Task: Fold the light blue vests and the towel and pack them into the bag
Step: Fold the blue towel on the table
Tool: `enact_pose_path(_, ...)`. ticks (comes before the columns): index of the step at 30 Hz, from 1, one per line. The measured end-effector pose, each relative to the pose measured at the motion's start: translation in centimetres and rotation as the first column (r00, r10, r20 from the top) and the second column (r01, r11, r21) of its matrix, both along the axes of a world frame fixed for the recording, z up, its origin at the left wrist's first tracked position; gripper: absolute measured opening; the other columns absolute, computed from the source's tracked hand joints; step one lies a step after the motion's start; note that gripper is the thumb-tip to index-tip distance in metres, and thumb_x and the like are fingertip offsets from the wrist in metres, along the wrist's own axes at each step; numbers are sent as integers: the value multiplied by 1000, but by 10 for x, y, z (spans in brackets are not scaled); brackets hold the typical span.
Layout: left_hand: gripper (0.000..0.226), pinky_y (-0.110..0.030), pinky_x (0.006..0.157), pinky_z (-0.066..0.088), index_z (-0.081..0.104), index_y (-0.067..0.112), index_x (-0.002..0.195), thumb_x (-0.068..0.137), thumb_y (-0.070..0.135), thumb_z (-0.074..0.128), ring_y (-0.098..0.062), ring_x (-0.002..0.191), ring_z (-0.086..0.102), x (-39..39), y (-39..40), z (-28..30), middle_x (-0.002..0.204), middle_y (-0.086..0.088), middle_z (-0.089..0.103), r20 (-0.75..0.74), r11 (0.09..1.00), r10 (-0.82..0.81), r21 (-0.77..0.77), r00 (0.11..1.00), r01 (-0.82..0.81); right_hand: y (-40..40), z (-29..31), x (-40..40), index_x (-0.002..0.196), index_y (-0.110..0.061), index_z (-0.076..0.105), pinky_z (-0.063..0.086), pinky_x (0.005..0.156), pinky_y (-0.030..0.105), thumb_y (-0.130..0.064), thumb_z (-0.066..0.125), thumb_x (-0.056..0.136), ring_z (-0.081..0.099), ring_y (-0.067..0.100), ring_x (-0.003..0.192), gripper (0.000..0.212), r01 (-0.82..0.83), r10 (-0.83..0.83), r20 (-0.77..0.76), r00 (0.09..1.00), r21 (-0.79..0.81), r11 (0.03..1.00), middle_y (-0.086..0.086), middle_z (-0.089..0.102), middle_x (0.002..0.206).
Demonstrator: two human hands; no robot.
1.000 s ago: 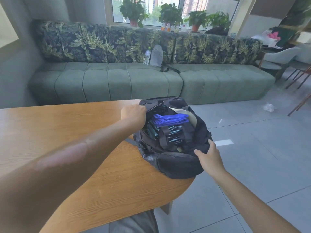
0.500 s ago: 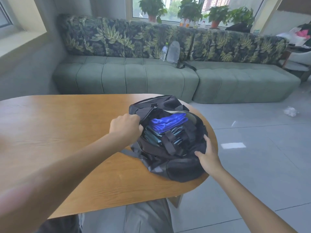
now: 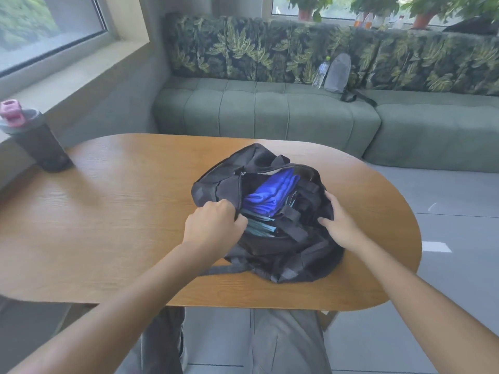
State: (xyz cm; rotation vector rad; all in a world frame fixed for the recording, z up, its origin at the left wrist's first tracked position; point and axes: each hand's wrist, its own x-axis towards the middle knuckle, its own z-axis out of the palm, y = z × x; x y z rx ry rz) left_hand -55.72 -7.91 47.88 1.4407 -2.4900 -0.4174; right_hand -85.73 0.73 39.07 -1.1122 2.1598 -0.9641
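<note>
Head | bag [image 3: 216,182] open: towel [image 3: 272,193] atop vests [image 3: 260,228] | both hands grip bag rim

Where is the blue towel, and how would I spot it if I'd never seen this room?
Find the wooden table in front of the green sofa; a black bag sits open on it between two hands. Inside the opening, the towel lies folded on top. It is bright royal blue, while the folded vests under it are paler teal.

A dark shaker bottle [image 3: 37,141] with a pink cap stands at the wooden counter's [image 3: 121,211] far left; a green sofa [image 3: 270,114] lies beyond.
</note>
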Motion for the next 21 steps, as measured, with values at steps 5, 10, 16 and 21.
enact_pose_path(5, 42, -30, 47, 22, 28, 13, 61, 91, 28, 55, -20, 51, 26, 38, -2, 3, 54, 0, 28, -41, 995, 97, 42, 994, -95, -46, -8, 26, 154, -37, 30, 33, 119, 45, -5, 62, 96, 43, 18, 140, 74, -115, 115, -6, 993, 6, 993, -7, 45, 153)
enact_pose_path(10, 44, -31, 48, 24, 30, 13, 57, 89, 31, 54, -26, 53, 35, 64, -11, -1, 54, -2, 40, -99, 983, 173, 75, 980, -166, -84, -6, 55, 153, -39, 30, 35, 115, 37, -5, 58, 98, 45, 17, 137, 71, -198, 197, 43, 979, 21, 980, -8, 49, 150)
enact_pose_path(16, 50, -32, 49, 38, 34, 12, 54, 92, 39, 52, -30, 55, 53, 79, -18, -4, 53, -5, 56, -141, 980, 191, 76, 971, -182, -107, 6, 74, 156, -25, 31, 34, 111, 32, 2, 57, 93, 41, 25, 140, 74, -241, 244, -49, 968, 67, 968, 3, 45, 151)
enact_pose_path(21, 58, -30, 46, 22, 25, 16, 56, 97, 43, 55, -22, 47, 26, 80, -18, 5, 47, 2, 21, -179, 993, 116, -9, 977, -119, -92, 36, 85, 134, -13, 53, 34, 104, 42, -14, 65, 85, 41, 36, 126, 50, 15, 30, -572, 819, 73, 997, 13, 51, 133)
